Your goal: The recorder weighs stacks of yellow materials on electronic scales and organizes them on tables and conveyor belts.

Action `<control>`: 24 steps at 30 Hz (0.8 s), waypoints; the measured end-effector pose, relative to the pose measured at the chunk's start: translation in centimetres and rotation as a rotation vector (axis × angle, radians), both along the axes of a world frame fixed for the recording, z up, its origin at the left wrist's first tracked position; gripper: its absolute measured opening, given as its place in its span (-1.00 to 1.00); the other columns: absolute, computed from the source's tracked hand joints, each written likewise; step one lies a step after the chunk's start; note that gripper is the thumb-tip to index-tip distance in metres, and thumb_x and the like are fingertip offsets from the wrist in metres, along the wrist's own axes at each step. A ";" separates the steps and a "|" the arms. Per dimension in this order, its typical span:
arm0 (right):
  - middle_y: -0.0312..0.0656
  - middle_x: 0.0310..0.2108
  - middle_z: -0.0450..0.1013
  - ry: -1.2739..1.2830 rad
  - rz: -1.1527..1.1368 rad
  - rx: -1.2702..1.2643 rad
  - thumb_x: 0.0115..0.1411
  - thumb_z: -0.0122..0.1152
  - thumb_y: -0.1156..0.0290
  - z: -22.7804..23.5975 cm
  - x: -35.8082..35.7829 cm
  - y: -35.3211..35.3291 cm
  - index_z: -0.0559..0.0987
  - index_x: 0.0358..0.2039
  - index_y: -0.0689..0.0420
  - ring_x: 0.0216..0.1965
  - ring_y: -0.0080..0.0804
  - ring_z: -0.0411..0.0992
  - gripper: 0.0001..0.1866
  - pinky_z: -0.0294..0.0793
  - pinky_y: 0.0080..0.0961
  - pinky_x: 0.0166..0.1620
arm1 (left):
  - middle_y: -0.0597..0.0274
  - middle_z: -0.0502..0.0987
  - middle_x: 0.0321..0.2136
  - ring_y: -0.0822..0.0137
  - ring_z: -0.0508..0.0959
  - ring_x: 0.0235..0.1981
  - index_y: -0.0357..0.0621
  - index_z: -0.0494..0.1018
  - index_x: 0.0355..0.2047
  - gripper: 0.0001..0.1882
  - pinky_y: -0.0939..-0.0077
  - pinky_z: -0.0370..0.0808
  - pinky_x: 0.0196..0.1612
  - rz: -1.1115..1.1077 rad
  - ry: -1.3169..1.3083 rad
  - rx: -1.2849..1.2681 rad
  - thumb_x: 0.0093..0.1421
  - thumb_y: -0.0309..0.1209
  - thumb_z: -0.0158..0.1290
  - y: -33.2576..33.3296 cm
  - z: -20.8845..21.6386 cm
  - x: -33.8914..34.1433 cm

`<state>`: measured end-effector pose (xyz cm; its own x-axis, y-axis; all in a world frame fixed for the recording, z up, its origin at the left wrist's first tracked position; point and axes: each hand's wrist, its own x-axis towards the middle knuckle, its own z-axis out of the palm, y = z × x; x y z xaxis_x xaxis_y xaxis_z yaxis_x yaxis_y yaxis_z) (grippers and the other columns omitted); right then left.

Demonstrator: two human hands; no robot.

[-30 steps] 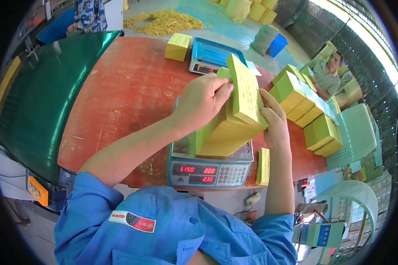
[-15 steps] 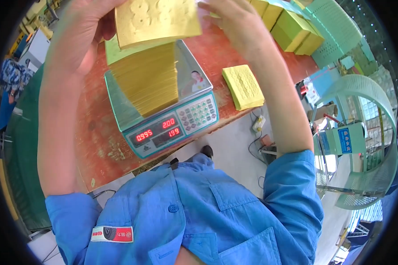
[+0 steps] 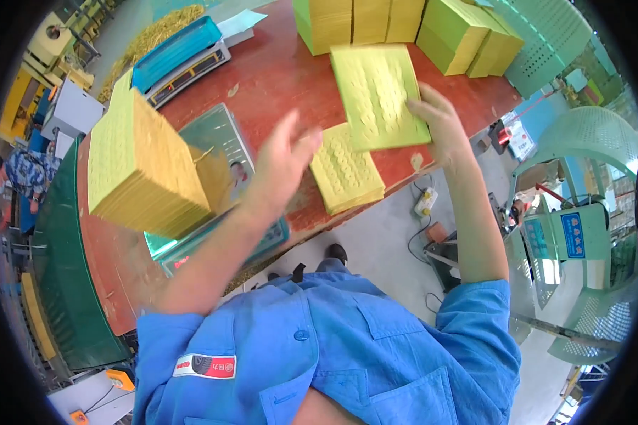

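Note:
My right hand (image 3: 443, 124) grips a thin block of yellow embossed paper sheets (image 3: 376, 95) by its right edge, thumb on top. The held sheets hang above a low pile of the same yellow paper (image 3: 344, 173) near the table's front edge and overlap its far part from here. My left hand (image 3: 287, 159), blurred by motion, is open just left of that pile, fingers stretched out, over the digital scale (image 3: 269, 239). A tall stack of yellow paper (image 3: 149, 163) rises at the scale's left side. My left forearm and the stack hide most of the scale's display and keys.
The red table (image 3: 269, 53) bears a second scale with a blue tray (image 3: 181, 53) at the far left. Several yellow paper stacks (image 3: 361, 21) line its far side. A green perforated guard (image 3: 539, 35) borders the right. A person in camouflage (image 3: 32, 173) is far left.
Both hands have come away from above the stack at the scale and moved right. The right hand now has the paper block over the low pile. The view has shifted, showing more table.

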<state>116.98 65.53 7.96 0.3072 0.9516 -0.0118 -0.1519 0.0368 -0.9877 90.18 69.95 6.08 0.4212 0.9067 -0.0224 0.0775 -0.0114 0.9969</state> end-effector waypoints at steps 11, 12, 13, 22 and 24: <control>-0.11 -0.09 0.43 -1.320 -0.313 0.185 0.23 0.03 0.48 -12.1 9.9 -1.3 0.43 0.05 0.20 -0.31 -0.46 0.47 -0.64 0.51 -0.44 -0.21 | -0.01 0.52 -0.15 0.19 0.52 -0.09 -0.28 0.38 0.01 -0.55 0.31 0.43 0.00 0.270 0.359 -0.020 0.08 -0.47 0.13 -2.2 -11.5 4.9; -0.10 -0.16 0.45 -1.059 -0.227 0.116 0.22 0.07 0.47 -10.1 7.6 -2.2 0.46 -0.01 0.21 -0.36 -0.47 0.46 -0.69 0.51 -0.45 -0.26 | -0.21 0.45 -0.16 -0.15 0.45 -0.08 -0.32 0.35 0.00 -0.49 0.10 0.40 0.00 0.306 0.411 0.086 0.01 -0.44 0.15 -2.2 -11.9 5.1; -0.09 -0.24 0.47 -0.804 -0.132 0.039 0.21 0.10 0.46 -9.0 5.5 -3.3 0.49 -0.06 0.22 -0.40 -0.49 0.45 -0.72 0.51 -0.46 -0.31 | -0.22 0.45 -0.16 -0.17 0.45 -0.08 -0.32 0.33 0.03 -0.47 0.09 0.40 0.00 0.339 0.444 0.151 0.01 -0.46 0.12 -2.5 -12.4 5.1; -0.09 -0.15 0.51 0.512 0.171 -0.433 0.24 0.14 0.39 -15.1 -1.2 -10.6 0.44 -0.02 0.40 -0.22 -0.39 0.49 -0.61 0.47 -0.45 -0.15 | -0.24 0.44 -0.14 -0.18 0.42 -0.02 -0.28 0.28 0.12 -0.40 0.11 0.38 0.04 0.176 0.353 0.192 -0.02 -0.55 0.01 -5.7 -12.0 6.3; -0.07 -0.04 0.45 0.415 0.094 -0.455 0.20 0.17 0.43 -15.2 -2.2 -9.9 0.35 0.09 0.41 -0.10 -0.35 0.46 -0.51 0.43 -0.43 -0.02 | -0.24 0.44 -0.13 -0.17 0.42 -0.02 -0.27 0.27 0.13 -0.39 0.12 0.39 0.05 0.166 0.339 0.196 -0.02 -0.55 0.00 -6.7 -11.1 6.0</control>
<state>114.75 55.59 -7.27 0.1049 0.8459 -0.5229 -0.5082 -0.4063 -0.7594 96.18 63.28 -5.01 0.2677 0.9625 0.0451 0.4170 -0.1579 0.8951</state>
